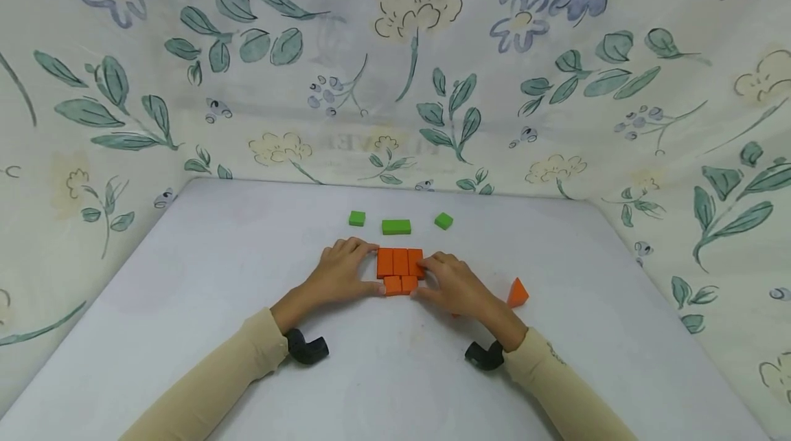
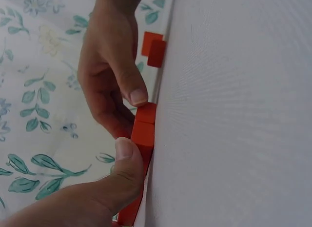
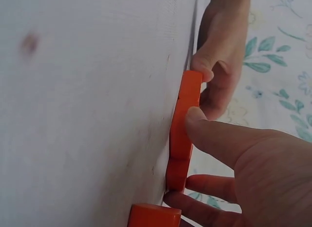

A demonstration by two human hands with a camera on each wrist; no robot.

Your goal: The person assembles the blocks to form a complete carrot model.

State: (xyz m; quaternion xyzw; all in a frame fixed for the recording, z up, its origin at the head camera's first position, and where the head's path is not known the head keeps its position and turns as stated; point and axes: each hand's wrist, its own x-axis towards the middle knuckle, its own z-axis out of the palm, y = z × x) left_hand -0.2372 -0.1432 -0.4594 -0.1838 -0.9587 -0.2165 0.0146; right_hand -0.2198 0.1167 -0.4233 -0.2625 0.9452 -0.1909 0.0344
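Three orange rectangular blocks (image 1: 400, 262) lie side by side at mid-table. Two smaller orange blocks (image 1: 400, 286) sit against their near edge. My left hand (image 1: 336, 273) is at the left of this group, fingertips by the far corner and thumb against the left small block. On the other side, my right hand (image 1: 457, 286) touches the right large block with its fingers and the right small block with its thumb. Both thumbs press at the small blocks (image 2: 144, 134) in the left wrist view. The left hand's fingertips are hidden there.
Beyond the group lie a green square block (image 1: 357, 218), a green rectangular block (image 1: 396, 227) and a turned green block (image 1: 443, 220). An orange triangular block (image 1: 518, 293) is beside the right forearm; another orange piece (image 1: 456, 315) is partly hidden under it. Floral cloth (image 1: 383, 84) hangs around the table.
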